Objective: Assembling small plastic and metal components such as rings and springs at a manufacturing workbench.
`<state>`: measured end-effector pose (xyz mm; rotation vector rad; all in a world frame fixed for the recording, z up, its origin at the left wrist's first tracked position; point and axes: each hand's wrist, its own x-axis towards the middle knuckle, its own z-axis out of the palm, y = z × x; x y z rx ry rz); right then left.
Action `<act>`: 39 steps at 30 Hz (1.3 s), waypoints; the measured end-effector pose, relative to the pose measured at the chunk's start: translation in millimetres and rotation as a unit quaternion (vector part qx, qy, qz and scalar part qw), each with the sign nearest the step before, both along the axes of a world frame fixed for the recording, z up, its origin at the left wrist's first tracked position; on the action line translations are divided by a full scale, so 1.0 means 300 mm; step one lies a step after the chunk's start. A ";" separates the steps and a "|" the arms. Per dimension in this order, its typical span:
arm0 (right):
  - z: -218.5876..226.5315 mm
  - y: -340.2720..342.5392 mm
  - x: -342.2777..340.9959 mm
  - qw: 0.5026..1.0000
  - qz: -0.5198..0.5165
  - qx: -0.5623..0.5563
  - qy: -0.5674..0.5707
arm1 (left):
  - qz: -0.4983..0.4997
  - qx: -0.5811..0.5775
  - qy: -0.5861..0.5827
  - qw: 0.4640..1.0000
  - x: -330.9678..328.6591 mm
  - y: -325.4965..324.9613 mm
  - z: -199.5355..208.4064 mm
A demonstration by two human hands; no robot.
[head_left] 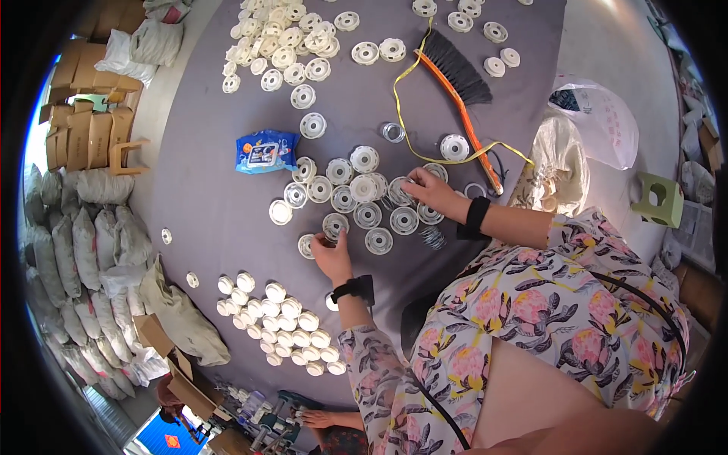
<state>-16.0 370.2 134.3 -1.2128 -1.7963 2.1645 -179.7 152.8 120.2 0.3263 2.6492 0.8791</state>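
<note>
Floral top (523,307), wht disc (334,224) against L fingers (341,240)

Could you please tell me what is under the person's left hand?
Two pale round pieces show right at the left hand, with grey tabletop around. Anything directly beneath the hand is covered, so I cannot tell what is there.

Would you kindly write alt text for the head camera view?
A person's left hand and right hand reach among round white parts on a grey-covered table. Beyond them lie a blue packet and a black-bristled brush; cream-white pieces cluster at lower left.
</note>
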 end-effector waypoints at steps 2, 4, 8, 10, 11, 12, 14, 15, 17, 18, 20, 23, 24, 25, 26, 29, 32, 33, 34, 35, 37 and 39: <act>0.015 -0.014 -0.001 0.998 -0.005 -0.058 -0.010 | -0.046 -0.048 0.059 0.996 -0.010 0.028 0.014; 0.006 -0.023 0.000 0.997 0.001 -0.078 -0.023 | -0.087 -0.012 0.121 0.989 0.028 0.067 0.033; 0.047 -0.078 -0.049 0.992 0.063 -0.102 -0.037 | -0.112 0.187 -0.093 0.971 0.181 0.129 0.100; 0.074 -0.115 -0.094 0.983 0.099 -0.152 -0.039 | -0.163 0.238 -0.165 0.943 0.231 0.121 0.113; 0.055 -0.132 -0.105 0.979 0.110 -0.166 -0.052 | -0.160 0.243 -0.167 0.942 0.233 0.121 0.128; 0.039 -0.141 -0.107 0.979 0.112 -0.162 -0.056 | -0.133 0.231 -0.186 0.946 0.232 0.120 0.146; 0.027 -0.159 -0.127 0.987 0.138 -0.066 -0.039 | -0.101 0.221 -0.203 0.949 0.234 0.102 0.149; 0.001 -0.184 -0.131 0.990 0.134 -0.003 -0.034 | -0.048 0.255 -0.244 0.934 0.243 0.089 0.132; 0.030 -0.192 -0.155 0.987 0.157 0.015 -0.030 | 0.013 0.289 -0.285 0.914 0.240 0.075 0.145; 0.042 -0.194 -0.164 0.984 0.174 0.031 -0.024 | 0.042 0.290 -0.308 0.905 0.239 0.069 0.156; 0.038 -0.184 -0.184 0.982 0.187 0.008 -0.036 | 0.069 0.292 -0.333 0.894 0.235 0.075 0.178; 0.018 -0.153 -0.202 0.975 0.210 -0.031 -0.069 | 0.089 0.355 -0.291 0.884 0.243 0.092 0.190; 0.012 -0.145 -0.203 0.970 0.222 -0.046 -0.089 | 0.080 0.352 -0.279 0.890 0.244 0.099 0.199; 0.027 -0.145 -0.210 0.969 0.223 -0.047 -0.090 | 0.075 0.348 -0.265 0.896 0.244 0.096 0.203; 0.051 -0.143 -0.215 0.972 0.220 -0.010 -0.078 | 0.076 0.347 -0.265 0.896 0.241 0.091 0.197; 0.053 -0.126 -0.216 0.970 0.190 0.148 -0.027 | 0.129 0.380 -0.363 0.841 0.231 0.073 0.169; 0.033 -0.014 -0.248 0.970 0.075 0.233 0.004 | 0.151 0.457 -0.668 0.567 0.198 0.059 0.171; 0.026 0.036 -0.265 0.980 -0.010 0.200 -0.010 | 0.162 0.410 -0.605 0.663 0.175 0.066 0.183; 0.031 0.068 -0.269 0.980 -0.013 0.200 -0.011 | 0.171 0.356 -0.534 0.748 0.154 0.068 0.190; 0.045 0.088 -0.277 0.978 0.021 0.209 -0.013 | 0.164 0.336 -0.424 0.825 0.097 0.062 0.140; 0.066 0.104 -0.278 0.975 0.089 0.197 -0.055 | 0.109 0.304 -0.224 0.919 -0.057 0.062 0.026; 0.066 0.066 -0.285 0.974 0.107 0.195 -0.051 | 0.050 0.163 -0.027 0.985 -0.218 0.058 -0.014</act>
